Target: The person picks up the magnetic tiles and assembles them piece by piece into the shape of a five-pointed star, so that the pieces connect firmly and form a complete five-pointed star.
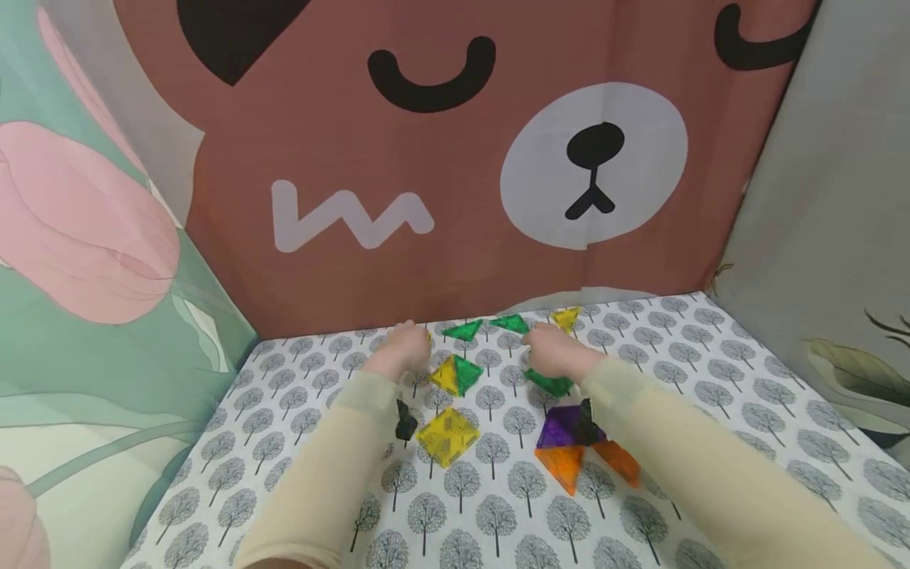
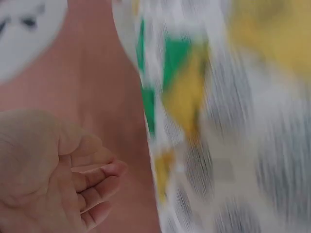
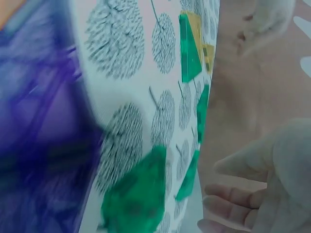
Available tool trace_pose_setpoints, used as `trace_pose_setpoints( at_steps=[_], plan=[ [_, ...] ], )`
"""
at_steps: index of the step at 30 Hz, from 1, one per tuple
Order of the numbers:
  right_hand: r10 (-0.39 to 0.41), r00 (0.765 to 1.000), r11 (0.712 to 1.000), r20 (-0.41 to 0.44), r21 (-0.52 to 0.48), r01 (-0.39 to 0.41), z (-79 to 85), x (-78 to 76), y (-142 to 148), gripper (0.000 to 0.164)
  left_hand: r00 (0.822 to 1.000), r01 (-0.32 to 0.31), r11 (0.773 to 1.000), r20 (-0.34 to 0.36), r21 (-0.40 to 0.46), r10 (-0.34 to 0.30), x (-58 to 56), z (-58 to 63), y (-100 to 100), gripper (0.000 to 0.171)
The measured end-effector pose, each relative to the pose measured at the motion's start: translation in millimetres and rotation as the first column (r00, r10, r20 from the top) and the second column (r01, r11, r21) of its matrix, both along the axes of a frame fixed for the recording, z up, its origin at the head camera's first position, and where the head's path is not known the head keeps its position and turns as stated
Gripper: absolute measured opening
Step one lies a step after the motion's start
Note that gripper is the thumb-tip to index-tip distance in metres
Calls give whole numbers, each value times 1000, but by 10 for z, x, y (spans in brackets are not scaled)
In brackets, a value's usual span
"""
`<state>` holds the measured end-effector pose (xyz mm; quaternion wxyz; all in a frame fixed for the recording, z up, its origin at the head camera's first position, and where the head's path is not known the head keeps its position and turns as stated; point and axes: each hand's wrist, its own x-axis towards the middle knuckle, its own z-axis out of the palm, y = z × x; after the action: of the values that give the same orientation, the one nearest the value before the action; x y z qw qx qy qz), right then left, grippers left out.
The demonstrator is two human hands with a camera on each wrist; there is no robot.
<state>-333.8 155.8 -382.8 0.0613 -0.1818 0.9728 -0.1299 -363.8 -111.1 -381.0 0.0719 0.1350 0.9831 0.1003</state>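
My left hand (image 1: 401,349) hovers over the far left of the cloth, fingers loosely bent with nothing between them. Partly hidden beside it lies a yellow triangular tile (image 2: 164,172). To its right, a yellow triangle (image 1: 445,375) and a green triangle (image 1: 467,374) sit edge to edge. My right hand (image 1: 554,350) is held above the cloth with its fingers loosely bent and empty. Beneath its wrist is a green tile (image 1: 548,383), partly covered. Two green triangles (image 1: 464,330) (image 1: 510,322) lie between the hands toward the back, and a yellow triangle (image 1: 566,318) lies behind the right hand.
A yellow square of tiles (image 1: 448,436) lies nearer, by the left forearm. Purple tiles (image 1: 559,427) and orange tiles (image 1: 563,468) lie under the right wrist. A tree-print cloth (image 1: 462,518) covers the surface, and a bear-print curtain (image 1: 483,276) rises along its back edge.
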Motion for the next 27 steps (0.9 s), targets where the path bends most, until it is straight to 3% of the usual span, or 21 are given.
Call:
trace_pose_setpoints(
  at_steps=[5, 8, 11, 16, 19, 23, 27],
  plan=[
    [-27, 998, 996, 54, -86, 31, -31, -165, -162, 45, 996, -85, 993, 26, 79, 83, -142, -159, -406, 43],
    [-50, 992, 987, 116, -147, 67, -63, -249, -280, 46, 998, -58, 989, 20, 139, 56, -157, -270, -457, 43],
    [-61, 991, 984, 122, -156, 80, -117, -334, -413, 45, 1000, 1, 988, 4, 153, -1, -153, -328, -435, 43],
    [-54, 995, 986, 83, -151, 66, -250, -501, -629, 50, 999, 52, 997, 9, 57, -53, -197, -344, -412, 47],
    [-40, 997, 988, 73, -149, 51, -318, -574, -731, 54, 999, 32, 999, 42, -14, -31, -210, -338, -408, 46],
    [-56, 992, 988, 116, -135, 71, -374, -640, -831, 60, 999, 2, 995, 54, -103, 4, -233, -340, -387, 45],
    [-63, 982, 989, 178, -124, 86, -394, -678, -899, 61, 1000, 2, 989, 22, -151, 2, -248, -328, -344, 48]
  ],
)
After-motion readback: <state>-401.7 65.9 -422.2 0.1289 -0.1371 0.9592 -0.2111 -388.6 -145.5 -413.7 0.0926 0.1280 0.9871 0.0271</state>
